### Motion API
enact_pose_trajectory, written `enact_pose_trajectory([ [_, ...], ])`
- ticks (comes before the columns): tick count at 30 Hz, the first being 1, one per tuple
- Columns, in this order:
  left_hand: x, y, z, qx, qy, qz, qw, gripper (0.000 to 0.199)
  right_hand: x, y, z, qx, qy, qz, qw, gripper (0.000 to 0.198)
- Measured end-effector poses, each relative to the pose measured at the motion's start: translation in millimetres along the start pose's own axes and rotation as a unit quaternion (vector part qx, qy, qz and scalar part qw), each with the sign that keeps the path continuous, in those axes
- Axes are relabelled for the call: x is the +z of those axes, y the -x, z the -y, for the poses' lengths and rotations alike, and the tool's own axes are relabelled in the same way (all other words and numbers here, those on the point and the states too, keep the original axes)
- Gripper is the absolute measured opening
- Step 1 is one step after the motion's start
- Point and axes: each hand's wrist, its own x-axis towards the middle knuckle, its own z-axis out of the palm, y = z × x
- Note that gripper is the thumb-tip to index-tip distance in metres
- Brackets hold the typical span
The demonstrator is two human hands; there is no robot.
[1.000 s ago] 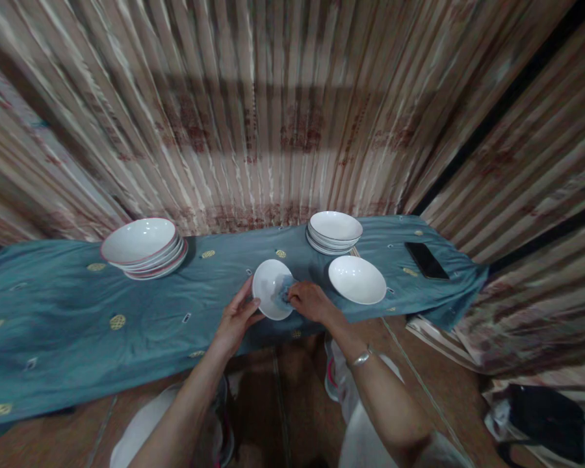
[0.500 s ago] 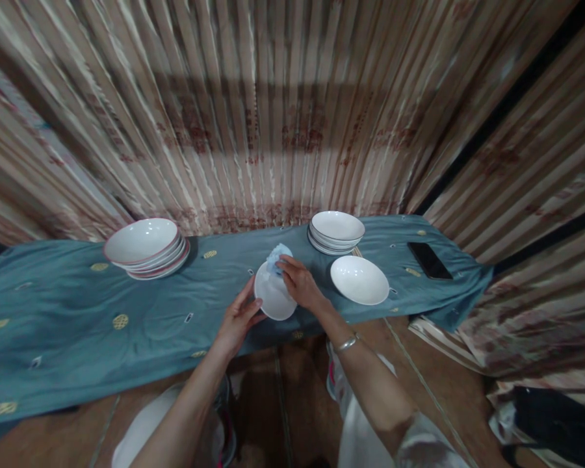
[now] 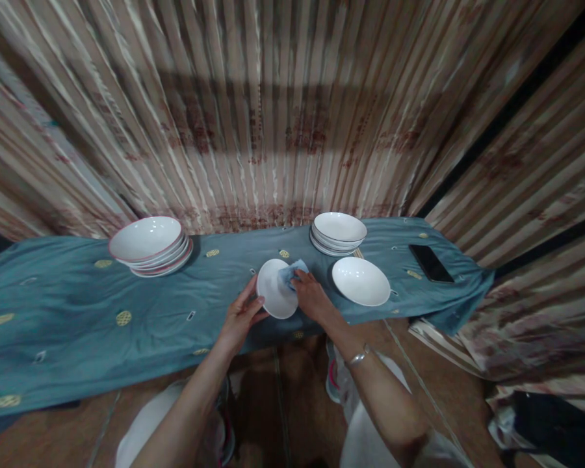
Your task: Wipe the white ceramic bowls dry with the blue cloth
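A small white dish is tilted above the front part of the cloth-covered table. My left hand grips its left rim, with the thumb on the inner face and the fingers behind. In my right hand is a bunched light-blue cloth, pressed against the dish's upper right inside. Just right of that hand lies a larger white bowl on the table. Behind it stands a stack of white plates with dark rims.
A stack of pink-rimmed white bowls stands at the left on the blue-green tablecloth. Toward the right end lies a black phone. A pleated curtain hangs directly behind the table. A dark bag sits on the floor, lower right.
My right hand has slid the blue cloth from the dish's top edge to its upper right side. My left hand keeps its hold on the dish.
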Motion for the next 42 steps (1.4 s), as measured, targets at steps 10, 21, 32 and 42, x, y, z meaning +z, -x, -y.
enact_pose_trajectory([
  [10,-2,-3,4,0.003,0.0,-0.002,1.0,0.066,-12,30,10,-0.053,-0.152,0.094,0.982,0.029],
  [21,1,1,2,-0.002,0.004,0.001,1.0,0.067,-1,11,30,-0.048,-0.461,0.031,0.885,0.031],
  [32,-2,-1,3,0.001,-0.002,0.008,1.0,0.066,12,-18,35,-0.073,-0.271,-0.099,0.955,0.041],
  [42,-1,-1,4,0.005,-0.004,0.003,1.0,0.067,4,0,26,-0.034,-0.046,0.027,0.998,0.034],
])
